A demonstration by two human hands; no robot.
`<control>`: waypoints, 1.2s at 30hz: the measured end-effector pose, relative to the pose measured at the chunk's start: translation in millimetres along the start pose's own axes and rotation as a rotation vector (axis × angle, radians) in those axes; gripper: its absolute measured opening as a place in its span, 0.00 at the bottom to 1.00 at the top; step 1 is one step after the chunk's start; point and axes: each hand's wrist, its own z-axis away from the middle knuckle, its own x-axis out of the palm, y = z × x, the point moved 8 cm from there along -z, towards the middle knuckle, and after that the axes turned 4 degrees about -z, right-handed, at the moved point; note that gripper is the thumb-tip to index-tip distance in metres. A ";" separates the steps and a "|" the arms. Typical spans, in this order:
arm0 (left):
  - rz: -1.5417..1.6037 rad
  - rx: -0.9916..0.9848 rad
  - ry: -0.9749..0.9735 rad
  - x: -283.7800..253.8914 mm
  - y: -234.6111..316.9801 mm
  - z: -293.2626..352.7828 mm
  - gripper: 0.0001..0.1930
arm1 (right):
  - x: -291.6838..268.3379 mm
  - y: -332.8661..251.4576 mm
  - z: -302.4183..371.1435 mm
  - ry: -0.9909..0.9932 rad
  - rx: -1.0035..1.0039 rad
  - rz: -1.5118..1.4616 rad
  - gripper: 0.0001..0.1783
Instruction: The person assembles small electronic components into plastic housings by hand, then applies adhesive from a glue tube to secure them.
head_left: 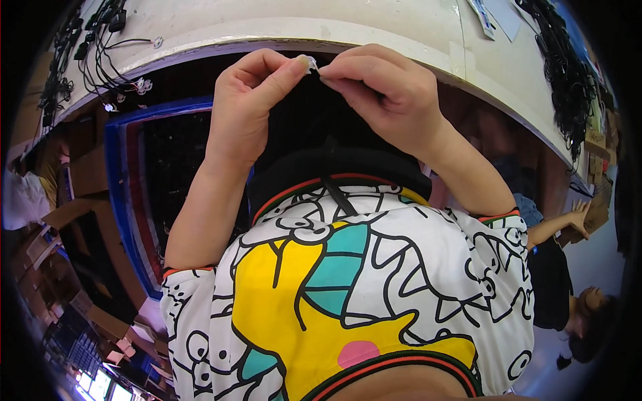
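Observation:
Just off the near edge of the table, both of my hands are raised close together. My left hand (249, 100) is closed, with thumb and forefinger pinching a small clear-white plastic piece (311, 63). Only one end of that piece shows past the fingertips, and its exact kind cannot be made out. My right hand (394, 93) is also closed, its thumb and forefinger pressed together right beside the piece. Whatever those right fingertips hold, if anything, is hidden or too small to name.
Black cables (100, 50) with small clear ends hang over the pale table (267, 20) at the left. A thick bundle of black cords (565, 73) lies at the right. Below left stands a blue-rimmed bin (120, 174), near cardboard boxes (87, 170). Another person (552, 281) is at the right.

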 end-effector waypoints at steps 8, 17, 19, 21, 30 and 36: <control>0.200 -0.148 -0.006 0.6 -13.4 -0.1 0.06 | 2.8 -11.8 0.4 0.007 -0.180 0.188 0.12; 0.059 -0.123 -0.076 1.8 2.2 10.5 0.07 | 5.9 2.6 -2.3 -0.044 0.091 -0.111 0.06; 0.039 -0.083 -0.099 2.4 7.7 10.3 0.07 | 15.4 20.9 1.0 -0.078 0.372 -0.391 0.06; 0.047 -0.071 -0.067 0.6 3.4 8.4 0.07 | 18.2 30.2 -0.6 -0.080 0.445 -0.506 0.07; -0.008 0.117 -0.100 46.0 -40.1 21.0 0.32 | 32.7 29.8 -6.5 0.124 0.725 -1.477 0.07; 0.392 0.143 -0.053 16.5 -14.8 7.9 0.23 | -22.3 -14.6 -16.7 0.036 -0.034 -0.531 0.03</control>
